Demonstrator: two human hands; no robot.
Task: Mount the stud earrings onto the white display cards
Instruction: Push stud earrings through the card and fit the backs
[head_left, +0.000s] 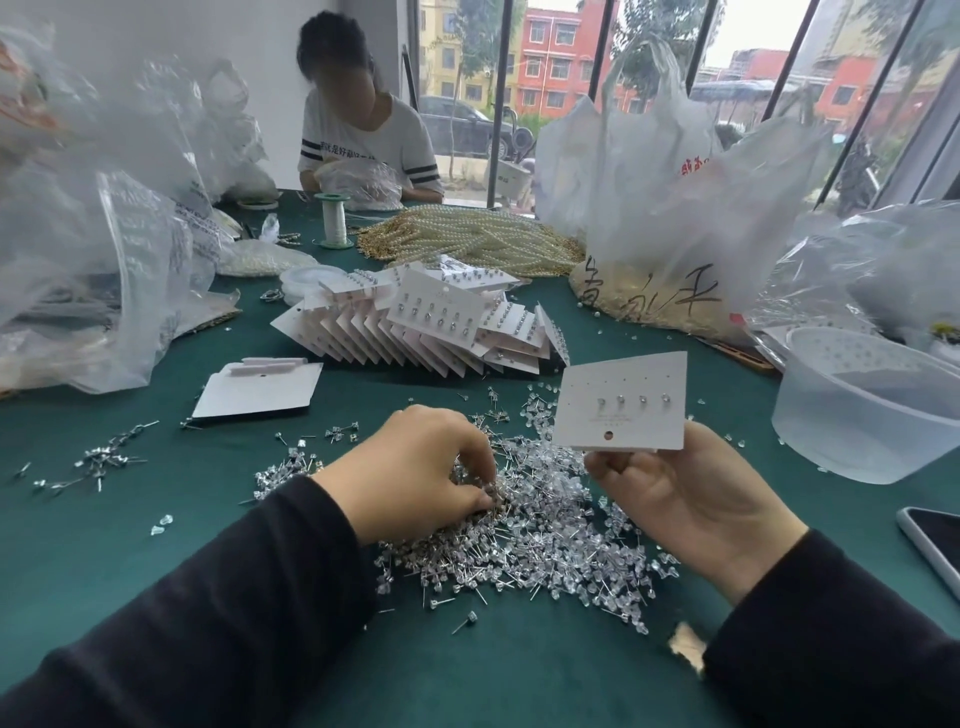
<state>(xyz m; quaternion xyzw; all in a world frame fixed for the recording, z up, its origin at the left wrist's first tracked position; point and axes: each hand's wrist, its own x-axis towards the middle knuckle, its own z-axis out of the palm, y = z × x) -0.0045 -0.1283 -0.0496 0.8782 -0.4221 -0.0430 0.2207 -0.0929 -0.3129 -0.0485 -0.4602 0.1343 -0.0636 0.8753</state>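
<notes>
Head view: a white display card (618, 400) is held up over the green table (156, 519), pinched at its lower edge between the thumb and curled fingers of the right hand (691, 504). Its printed face is turned toward the camera and its long axis runs left to right, slightly tilted. The hang hole sits at the bottom, so the card is judged to be held upside down. A row of four mounted studs (631, 400) is seen across its middle, with empty holes above.

The loose stud earrings (545, 525) are heaped on the cloth just below the card. The left hand (426, 467) is lowered into the heap with fingertips and thumb drawn together. Whether a single stud is caught between them cannot be told.

Each stud is judged very light, rigid and slippery, with a thin post that could be bent. It is best taken by the stone end, leaving the post free. The posts, each stud's long axis, point every way in the heap, so each must be turned square to the card face before being pushed through. The card is thin and may flex, so support close behind the hole is advised.

Finished cards (441, 332) are stacked farther back.
</notes>
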